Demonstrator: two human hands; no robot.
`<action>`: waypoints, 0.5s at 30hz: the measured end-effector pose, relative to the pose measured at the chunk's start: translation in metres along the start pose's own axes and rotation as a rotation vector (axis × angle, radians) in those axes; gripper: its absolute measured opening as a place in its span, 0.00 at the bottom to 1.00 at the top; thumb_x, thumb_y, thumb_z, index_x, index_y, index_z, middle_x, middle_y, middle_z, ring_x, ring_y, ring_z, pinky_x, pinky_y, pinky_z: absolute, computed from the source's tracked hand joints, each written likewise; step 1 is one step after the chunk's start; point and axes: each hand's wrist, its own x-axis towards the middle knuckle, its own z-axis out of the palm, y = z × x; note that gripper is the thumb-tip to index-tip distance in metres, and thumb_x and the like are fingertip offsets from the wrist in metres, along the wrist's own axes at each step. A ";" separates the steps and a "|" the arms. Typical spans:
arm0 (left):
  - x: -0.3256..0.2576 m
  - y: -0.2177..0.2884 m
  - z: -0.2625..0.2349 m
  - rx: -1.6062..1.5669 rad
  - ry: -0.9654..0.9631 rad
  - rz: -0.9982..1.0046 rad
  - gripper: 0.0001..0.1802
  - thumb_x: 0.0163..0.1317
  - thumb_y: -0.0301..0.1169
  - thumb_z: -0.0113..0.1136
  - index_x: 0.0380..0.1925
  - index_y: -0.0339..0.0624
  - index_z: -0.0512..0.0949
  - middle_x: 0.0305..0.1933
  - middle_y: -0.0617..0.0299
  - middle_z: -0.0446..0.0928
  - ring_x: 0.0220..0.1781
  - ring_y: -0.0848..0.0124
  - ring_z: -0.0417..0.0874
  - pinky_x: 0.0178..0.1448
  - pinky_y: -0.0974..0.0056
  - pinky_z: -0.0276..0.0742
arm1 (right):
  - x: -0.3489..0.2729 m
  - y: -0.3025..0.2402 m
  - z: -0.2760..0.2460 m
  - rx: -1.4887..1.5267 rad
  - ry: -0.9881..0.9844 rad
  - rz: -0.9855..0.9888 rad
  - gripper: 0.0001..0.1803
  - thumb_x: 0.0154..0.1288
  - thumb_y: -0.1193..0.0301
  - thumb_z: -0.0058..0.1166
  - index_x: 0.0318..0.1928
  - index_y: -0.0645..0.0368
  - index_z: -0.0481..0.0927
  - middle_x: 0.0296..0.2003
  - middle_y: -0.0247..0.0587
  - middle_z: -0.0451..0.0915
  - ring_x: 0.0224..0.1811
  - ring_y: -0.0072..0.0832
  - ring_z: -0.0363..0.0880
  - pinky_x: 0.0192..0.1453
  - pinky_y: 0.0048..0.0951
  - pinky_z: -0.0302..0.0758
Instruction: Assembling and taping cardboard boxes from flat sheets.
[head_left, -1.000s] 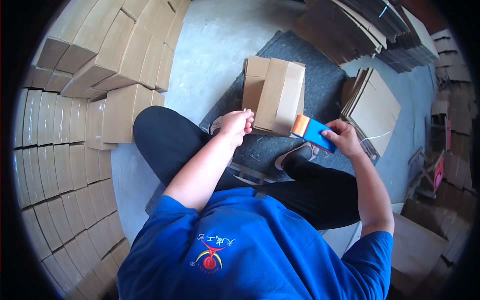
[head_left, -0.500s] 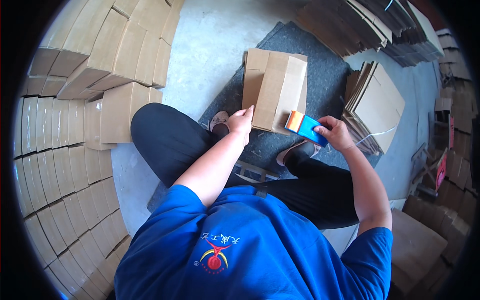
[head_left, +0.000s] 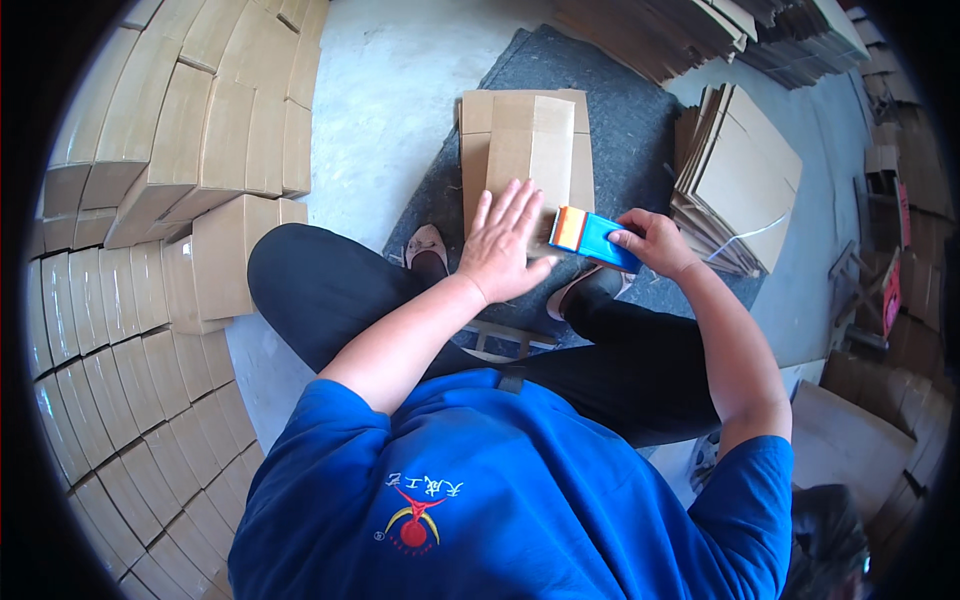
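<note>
A brown cardboard box (head_left: 530,140) lies in front of me, on top of flat cardboard (head_left: 475,165). My left hand (head_left: 505,245) rests over the box's near end, palm down with its fingers spread. Just to the right of that end, my right hand (head_left: 648,243) grips a blue tape dispenser (head_left: 605,238). Its orange front end points left toward the box, close to my left fingers. Whether the dispenser touches the box, I cannot tell.
Stacked cartons (head_left: 110,390) line the left side, with a single carton (head_left: 235,255) by my left knee. A bundle of flattened boxes (head_left: 745,175) leans at the right, near a dark mat (head_left: 625,90). More flat cardboard (head_left: 650,35) stands at the far right.
My left hand has moved from the box's near left corner onto its near end, and its fingers have spread. My right hand still holds the tape dispenser. The whole view has shifted slightly.
</note>
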 end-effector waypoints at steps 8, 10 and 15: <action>-0.003 0.009 0.031 0.183 -0.072 -0.091 0.53 0.60 0.62 0.54 0.74 0.38 0.50 0.80 0.52 0.44 0.82 0.58 0.39 0.81 0.46 0.32 | 0.011 0.005 0.000 -0.147 -0.126 0.042 0.33 0.60 0.40 0.58 0.37 0.63 0.84 0.29 0.48 0.83 0.34 0.40 0.84 0.42 0.39 0.78; -0.002 0.011 0.033 0.180 -0.082 -0.100 0.52 0.60 0.61 0.54 0.73 0.38 0.51 0.79 0.52 0.46 0.82 0.58 0.41 0.80 0.45 0.33 | 0.010 -0.003 -0.009 -0.067 -0.141 0.049 0.32 0.58 0.41 0.61 0.36 0.63 0.84 0.27 0.46 0.82 0.32 0.35 0.83 0.40 0.37 0.78; -0.004 0.008 0.037 0.184 -0.057 -0.085 0.50 0.61 0.59 0.56 0.73 0.38 0.52 0.79 0.50 0.45 0.81 0.57 0.41 0.80 0.45 0.34 | -0.006 -0.024 -0.041 0.036 -0.216 0.007 0.27 0.56 0.47 0.67 0.32 0.62 0.84 0.22 0.37 0.79 0.26 0.22 0.78 0.32 0.28 0.76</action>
